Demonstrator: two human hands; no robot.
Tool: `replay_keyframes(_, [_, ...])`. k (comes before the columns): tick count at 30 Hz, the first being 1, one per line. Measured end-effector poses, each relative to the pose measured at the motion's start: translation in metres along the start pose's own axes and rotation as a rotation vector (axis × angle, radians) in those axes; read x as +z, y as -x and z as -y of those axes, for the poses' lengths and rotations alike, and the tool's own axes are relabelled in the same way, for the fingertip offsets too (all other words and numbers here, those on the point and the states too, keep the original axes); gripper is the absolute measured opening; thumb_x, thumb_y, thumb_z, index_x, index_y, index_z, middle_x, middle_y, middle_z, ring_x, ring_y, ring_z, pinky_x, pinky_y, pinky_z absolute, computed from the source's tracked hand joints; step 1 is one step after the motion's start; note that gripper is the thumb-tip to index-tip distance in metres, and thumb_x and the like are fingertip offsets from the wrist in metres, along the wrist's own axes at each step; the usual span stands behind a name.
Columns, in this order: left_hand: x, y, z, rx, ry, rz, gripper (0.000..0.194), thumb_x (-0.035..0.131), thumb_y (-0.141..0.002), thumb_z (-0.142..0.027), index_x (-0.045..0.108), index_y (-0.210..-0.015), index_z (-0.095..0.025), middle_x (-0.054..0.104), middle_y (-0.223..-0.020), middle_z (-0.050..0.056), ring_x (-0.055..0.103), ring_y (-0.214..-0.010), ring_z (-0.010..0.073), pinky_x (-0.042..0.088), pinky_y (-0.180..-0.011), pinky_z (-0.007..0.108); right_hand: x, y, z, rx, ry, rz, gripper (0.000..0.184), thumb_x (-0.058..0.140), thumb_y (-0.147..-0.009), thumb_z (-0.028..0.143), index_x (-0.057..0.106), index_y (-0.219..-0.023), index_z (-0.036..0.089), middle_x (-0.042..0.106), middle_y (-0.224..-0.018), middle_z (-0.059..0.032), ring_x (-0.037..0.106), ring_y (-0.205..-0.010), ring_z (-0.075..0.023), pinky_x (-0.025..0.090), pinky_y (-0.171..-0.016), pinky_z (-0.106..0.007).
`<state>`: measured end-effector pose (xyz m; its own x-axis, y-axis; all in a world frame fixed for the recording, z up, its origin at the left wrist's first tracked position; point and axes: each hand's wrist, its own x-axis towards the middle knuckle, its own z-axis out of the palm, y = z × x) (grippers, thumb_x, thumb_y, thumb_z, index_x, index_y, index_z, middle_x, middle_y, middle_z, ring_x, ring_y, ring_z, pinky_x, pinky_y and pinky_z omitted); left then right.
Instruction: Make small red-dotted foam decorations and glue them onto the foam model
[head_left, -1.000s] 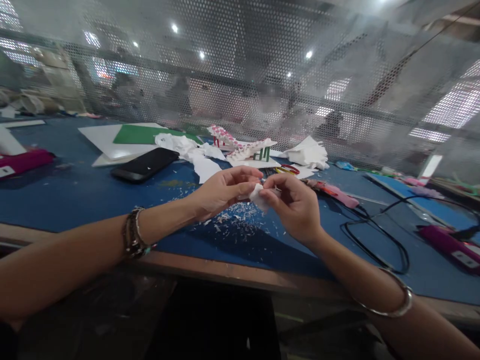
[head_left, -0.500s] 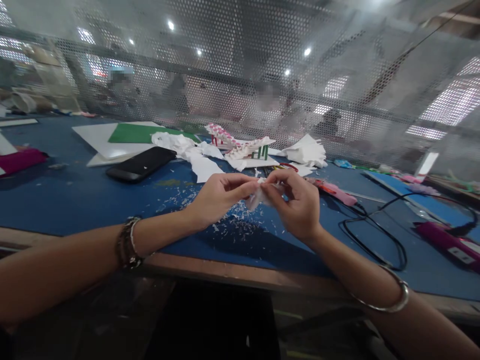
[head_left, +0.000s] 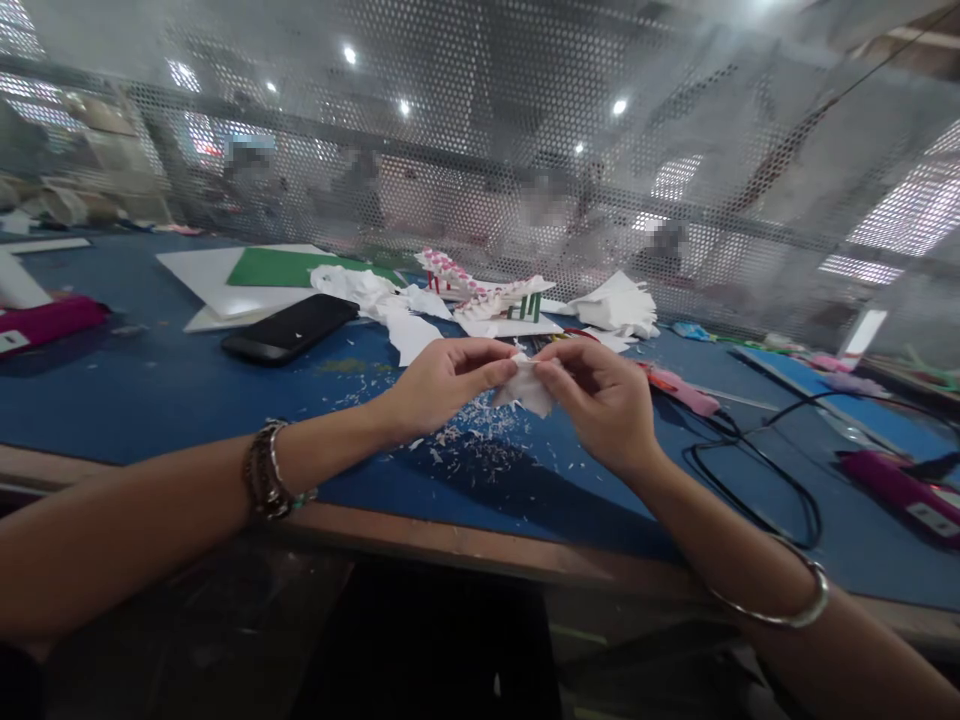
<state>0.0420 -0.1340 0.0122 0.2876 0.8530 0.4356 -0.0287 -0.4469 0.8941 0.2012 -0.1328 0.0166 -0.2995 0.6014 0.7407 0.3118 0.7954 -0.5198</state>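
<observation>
Between my hands, above the blue tabletop, is a small crumpled piece of thin white paper (head_left: 531,393). My left hand (head_left: 442,388) pinches its left end between thumb and forefinger. The other end is in a pinch of my right hand (head_left: 604,400). The paper's lower part hangs loose below the fingertips. Beneath the hands, many tiny white paper scraps (head_left: 480,445) are scattered over the table. Behind the hands stand white pieces carrying rows of small pink-and-white shapes (head_left: 454,270), on red and green strips.
A black phone (head_left: 292,328) lies left, by white sheets and a green sheet (head_left: 277,268). Crumpled white paper (head_left: 349,285) and a white paper stack (head_left: 615,305) sit farther back. At right are a pink-handled tool (head_left: 686,392), black cable (head_left: 697,460) and purple power strip (head_left: 892,490).
The paper is spread wider and shows more of its face below my fingers. My right hand has moved slightly right, away from the left one. The view has shifted a little.
</observation>
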Motion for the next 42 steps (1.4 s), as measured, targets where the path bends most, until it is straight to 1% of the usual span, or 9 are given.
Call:
replay_keyframes(3, [-0.0001,-0.001,0.0,-0.013,0.005,0.024,0.01,0.054,-0.071,-0.016,0.063,-0.074,-0.013,0.059,-0.063,-0.002,0.049,-0.057,0.0059,0.04,-0.054,0.015,0.0003,-0.0008,0.0,0.067,-0.046,0.03,0.006,0.051,-0.075,0.018,0.053,-0.069,0.016,0.048,-0.053,0.0062,0.042,-0.042,-0.0026,0.033,-0.037,-0.014])
replay_keyframes(5, [-0.0001,-0.0015,0.0007,-0.017,0.009,0.033,0.009,0.053,-0.072,-0.016,0.061,-0.074,-0.013,0.056,-0.06,-0.003,0.047,-0.054,0.0054,0.038,-0.053,0.015,0.0,-0.0003,-0.001,0.046,-0.023,0.029,0.002,0.051,-0.075,0.017,0.053,-0.075,0.017,0.05,-0.057,0.0055,0.045,-0.046,-0.0035,0.037,-0.039,-0.014])
replay_keyframes(9, [0.0004,-0.0017,0.0017,-0.045,0.008,-0.01,0.008,0.051,-0.073,-0.016,0.056,-0.068,-0.013,0.051,-0.057,-0.004,0.043,-0.05,0.0046,0.034,-0.048,0.015,-0.0024,0.0007,-0.0037,-0.231,0.193,-0.006,0.02,0.057,-0.072,0.015,0.053,-0.091,0.02,0.058,-0.077,0.0013,0.056,-0.068,-0.0083,0.047,-0.061,-0.02])
replay_keyframes(11, [0.0011,-0.0014,0.0023,-0.067,0.004,-0.02,0.011,0.051,-0.073,-0.016,0.054,-0.064,-0.014,0.048,-0.055,-0.004,0.04,-0.049,0.0043,0.033,-0.047,0.015,-0.0039,0.0002,-0.0042,-0.373,0.298,0.019,0.017,0.056,-0.073,0.013,0.055,-0.088,0.02,0.061,-0.08,0.0001,0.056,-0.074,-0.0095,0.047,-0.067,-0.022])
replay_keyframes(13, [0.0018,-0.001,0.0037,-0.077,0.013,-0.013,0.013,0.051,-0.074,-0.018,0.053,-0.062,-0.014,0.046,-0.053,-0.005,0.038,-0.048,0.0046,0.032,-0.046,0.016,-0.0049,-0.0009,-0.0038,-0.427,0.336,0.061,0.012,0.053,-0.075,0.01,0.057,-0.083,0.02,0.062,-0.078,-0.0007,0.057,-0.074,-0.0099,0.047,-0.069,-0.024])
replay_keyframes(17, [0.0018,-0.001,0.0079,-0.075,0.041,-0.019,0.012,0.052,-0.073,-0.023,0.053,-0.062,-0.016,0.047,-0.054,-0.004,0.039,-0.047,0.0055,0.032,-0.045,0.017,-0.0059,-0.0023,-0.0005,-0.403,0.342,0.104,0.012,0.055,-0.075,0.012,0.059,-0.084,0.018,0.063,-0.08,-0.0033,0.058,-0.076,-0.0113,0.047,-0.071,-0.026])
replay_keyframes(23, [0.0004,-0.0018,0.0054,-0.088,0.012,-0.011,0.013,0.052,-0.073,-0.021,0.054,-0.062,-0.015,0.046,-0.052,-0.005,0.038,-0.046,0.0054,0.032,-0.045,0.017,-0.0071,-0.0008,0.005,-0.325,0.335,0.11,0.015,0.055,-0.074,0.014,0.06,-0.087,0.02,0.064,-0.082,-0.0015,0.059,-0.077,-0.0113,0.047,-0.069,-0.025])
replay_keyframes(34, [0.0008,-0.0032,0.0037,-0.081,-0.028,0.022,0.01,0.053,-0.072,-0.017,0.054,-0.063,-0.013,0.046,-0.052,-0.005,0.039,-0.046,0.0048,0.032,-0.045,0.017,-0.0086,-0.0004,0.0008,-0.52,0.483,0.07,0.014,0.051,-0.078,0.013,0.06,-0.086,0.02,0.064,-0.08,-0.002,0.058,-0.075,-0.0124,0.046,-0.072,-0.027])
replay_keyframes(42, [0.0003,-0.0017,0.0087,-0.004,-0.06,0.055,0.008,0.052,-0.073,-0.02,0.054,-0.068,-0.014,0.048,-0.053,-0.004,0.041,-0.047,0.0059,0.035,-0.047,0.018,-0.0085,-0.0011,0.0,-0.443,0.458,0.043,0.006,0.053,-0.077,0.016,0.058,-0.075,0.018,0.062,-0.074,-0.0022,0.057,-0.071,-0.0117,0.046,-0.067,-0.025])
